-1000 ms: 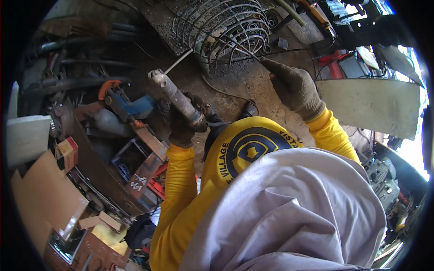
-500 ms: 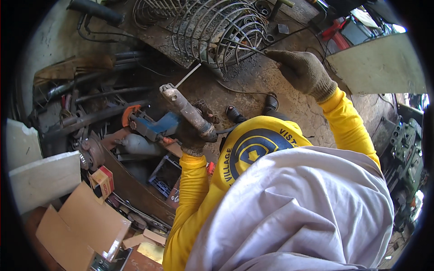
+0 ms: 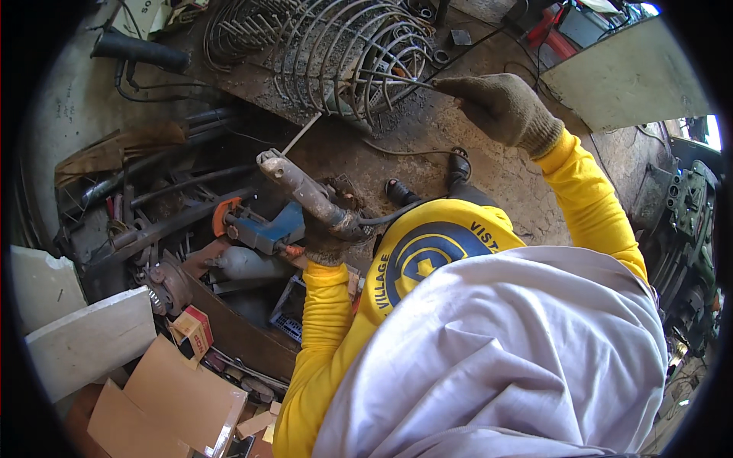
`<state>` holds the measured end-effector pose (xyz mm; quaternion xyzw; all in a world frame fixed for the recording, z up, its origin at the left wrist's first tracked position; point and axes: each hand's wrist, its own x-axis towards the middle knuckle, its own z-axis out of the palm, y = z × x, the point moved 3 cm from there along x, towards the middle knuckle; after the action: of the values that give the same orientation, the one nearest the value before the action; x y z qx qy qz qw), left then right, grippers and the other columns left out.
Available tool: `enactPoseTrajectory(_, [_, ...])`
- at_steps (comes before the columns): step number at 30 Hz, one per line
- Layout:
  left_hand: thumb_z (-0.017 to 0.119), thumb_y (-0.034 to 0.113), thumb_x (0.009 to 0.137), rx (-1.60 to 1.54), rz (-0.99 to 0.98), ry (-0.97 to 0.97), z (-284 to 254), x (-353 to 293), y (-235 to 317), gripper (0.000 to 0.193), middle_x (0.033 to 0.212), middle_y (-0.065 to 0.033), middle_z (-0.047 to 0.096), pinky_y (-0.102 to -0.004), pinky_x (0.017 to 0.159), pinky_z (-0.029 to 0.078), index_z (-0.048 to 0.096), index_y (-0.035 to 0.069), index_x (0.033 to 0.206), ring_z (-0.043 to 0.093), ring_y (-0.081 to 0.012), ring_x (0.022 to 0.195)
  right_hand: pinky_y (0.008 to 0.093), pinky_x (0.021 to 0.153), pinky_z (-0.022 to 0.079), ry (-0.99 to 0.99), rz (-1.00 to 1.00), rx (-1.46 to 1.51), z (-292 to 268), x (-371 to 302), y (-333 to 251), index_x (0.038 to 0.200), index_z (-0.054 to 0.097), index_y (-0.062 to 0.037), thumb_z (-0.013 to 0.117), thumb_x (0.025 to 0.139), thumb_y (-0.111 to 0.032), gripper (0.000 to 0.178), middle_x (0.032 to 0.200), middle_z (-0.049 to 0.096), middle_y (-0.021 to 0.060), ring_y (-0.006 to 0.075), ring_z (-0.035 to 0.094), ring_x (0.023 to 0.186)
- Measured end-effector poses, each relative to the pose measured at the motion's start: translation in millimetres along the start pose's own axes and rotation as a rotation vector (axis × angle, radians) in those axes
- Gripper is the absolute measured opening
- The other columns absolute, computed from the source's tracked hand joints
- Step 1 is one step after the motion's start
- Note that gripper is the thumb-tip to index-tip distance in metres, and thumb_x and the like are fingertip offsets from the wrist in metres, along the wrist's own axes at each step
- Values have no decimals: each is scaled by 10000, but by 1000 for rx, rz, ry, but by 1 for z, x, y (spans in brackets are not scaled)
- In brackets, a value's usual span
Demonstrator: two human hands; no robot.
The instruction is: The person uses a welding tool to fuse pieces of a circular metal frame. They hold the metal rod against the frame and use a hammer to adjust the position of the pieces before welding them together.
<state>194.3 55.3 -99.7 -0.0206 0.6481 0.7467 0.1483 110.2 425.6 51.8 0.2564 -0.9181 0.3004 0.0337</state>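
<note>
My left hand (image 3: 327, 243), in a dark work glove, is closed around a worn welding electrode holder (image 3: 309, 191). A pale electrode (image 3: 302, 133) sticks out of its head, the tip near the lower edge of a round cage of bent metal rods (image 3: 328, 53). From the handle end runs a cable (image 3: 389, 215). My right hand (image 3: 508, 111), in a brown knitted glove, is closed on the end of a thin metal rod (image 3: 401, 79) that reaches over the cage's right side. Whether the rod is joined to the cage I cannot tell.
The cage rests on a gritty metal plate (image 3: 252, 91). A blue and orange clamp tool (image 3: 263, 227), a grey cylinder (image 3: 248, 263) and scrap bars (image 3: 175, 214) crowd the left. Cardboard (image 3: 172, 393) lies lower left. Machinery (image 3: 683, 229) stands at right; sandalled feet (image 3: 398, 192) are below.
The whole view has turned slightly, shifting the cage left and the cardboard right. Both hands keep their hold; the electrode and the rod stay close to the cage.
</note>
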Motion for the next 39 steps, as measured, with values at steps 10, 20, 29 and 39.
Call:
enactPoseTrajectory(10, [664, 159, 990, -137, -179, -143, 7, 14, 27, 384, 1176, -108, 635, -395, 783, 585, 495, 68, 1324, 674, -238, 893, 417, 726, 588, -17, 56, -86, -14, 6, -35, 1278, 713, -96, 648, 905, -79, 379, 963, 745, 193, 318, 735, 811])
enactPoseTrajectory(20, [815, 91, 872, 153, 325, -50, -14, 40, 27, 381, 1191, -88, 648, -335, 882, 555, 616, 57, 1196, 671, -208, 937, 433, 751, 595, -58, 284, 302, 39, -11, -93, 1285, 716, -186, 652, 948, -219, 344, 918, 746, 189, 364, 736, 797])
enactPoseTrajectory(29, [806, 71, 861, -144, 121, 169, -5, 12, 76, 530, 1125, -80, 667, -363, 866, 586, 546, 23, 1320, 649, -176, 879, 475, 818, 578, 302, 179, 38, -10, 53, 6, 1096, 750, -103, 763, 873, -443, 407, 1021, 743, 136, 326, 718, 978])
enactPoseTrajectory(39, [814, 204, 872, 86, -32, -149, -78, 13, 127, 690, 1222, -157, 705, -494, 911, 586, 488, -47, 1426, 722, -264, 1008, 434, 912, 575, -248, 501, -539, -1, 178, 174, 1327, 604, -2, 534, 971, -208, 417, 1198, 726, 203, 333, 718, 1093])
